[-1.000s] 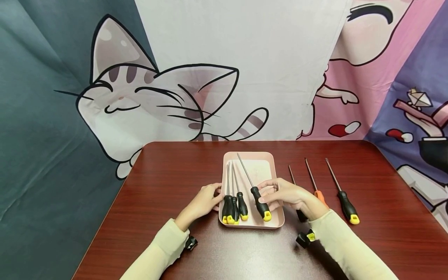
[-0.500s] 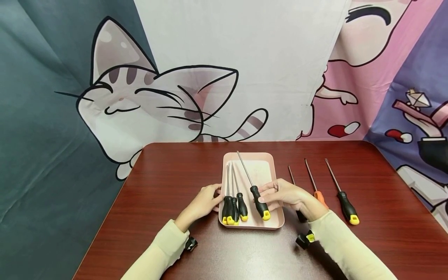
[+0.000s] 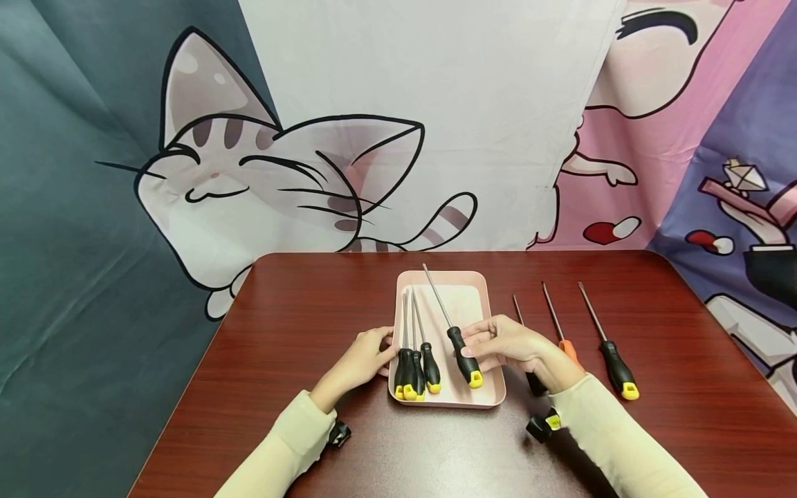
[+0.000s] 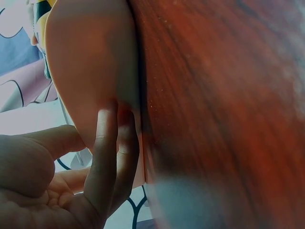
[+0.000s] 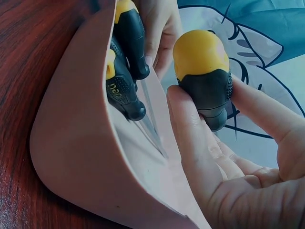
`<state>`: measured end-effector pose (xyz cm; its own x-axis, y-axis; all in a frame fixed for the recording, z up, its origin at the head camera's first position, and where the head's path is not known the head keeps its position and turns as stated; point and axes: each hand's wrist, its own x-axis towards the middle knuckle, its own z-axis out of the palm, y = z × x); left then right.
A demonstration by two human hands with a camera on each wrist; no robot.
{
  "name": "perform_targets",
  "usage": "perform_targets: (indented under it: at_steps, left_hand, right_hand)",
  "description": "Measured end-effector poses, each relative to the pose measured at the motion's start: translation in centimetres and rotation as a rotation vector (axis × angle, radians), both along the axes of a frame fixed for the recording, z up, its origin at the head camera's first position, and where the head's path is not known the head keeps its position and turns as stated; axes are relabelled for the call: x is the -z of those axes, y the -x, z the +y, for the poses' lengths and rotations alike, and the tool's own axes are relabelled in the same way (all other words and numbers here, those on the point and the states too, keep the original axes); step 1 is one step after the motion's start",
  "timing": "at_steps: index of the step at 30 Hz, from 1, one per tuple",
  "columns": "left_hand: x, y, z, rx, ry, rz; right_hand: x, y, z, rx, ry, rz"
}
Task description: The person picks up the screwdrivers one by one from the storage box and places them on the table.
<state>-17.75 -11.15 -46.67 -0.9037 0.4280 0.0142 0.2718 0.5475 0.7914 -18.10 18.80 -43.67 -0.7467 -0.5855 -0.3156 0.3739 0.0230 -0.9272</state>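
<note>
Rising screwdriver: the black-handled screwdriver with the yellow butt [image 3: 463,354] sits a touch higher than half a second ago, over the right half of the pink tray [image 3: 468,304].
Right grip: the right grip [image 3: 507,346] pinches its handle between thumb and fingers, butt toward the person, shaft slanting away to the far rim; whether the tip touches that rim, I cannot tell.
Left grip: the left grip [image 3: 364,356] holds the tray's left wall, fingers against the outside and thumb at the rim, placed as before.
Tray screwdrivers: four black-and-yellow screwdrivers [image 3: 431,366] lie along the left side, handles bunched toward the person, unmoved.
Counter screwdrivers: on the counter [image 3: 311,297], right of the tray, lie a partly hidden screwdriver [image 3: 519,310], an orange-handled screwdriver [image 3: 569,351] and a black-handled one with a yellow end [image 3: 618,368], all unmoved.
Meaning for the work: so small a lift seems to change little; I judge the pinched screwdriver to be in handling, not laid down with the four, while the left grip apparently steadies the tray.
</note>
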Motion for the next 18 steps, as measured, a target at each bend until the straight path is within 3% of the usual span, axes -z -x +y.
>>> perform_targets:
  at_steps: [2,10,18]
  left_hand:
    - [0.0,0.0,0.0,-0.002,0.014,0.02]
    - [0.0,0.1,0.0,0.0,-0.029,-0.021]
    - [0.0,0.1,0.0,0.001,0.0,0.007]
  right_hand:
    - [-0.1,0.0,0.1,-0.003,0.004,0.005]
    - [-0.4,0.0,0.6,-0.003,-0.015,0.031]
    - [-0.6,-0.1,1.5,-0.001,-0.003,0.042]
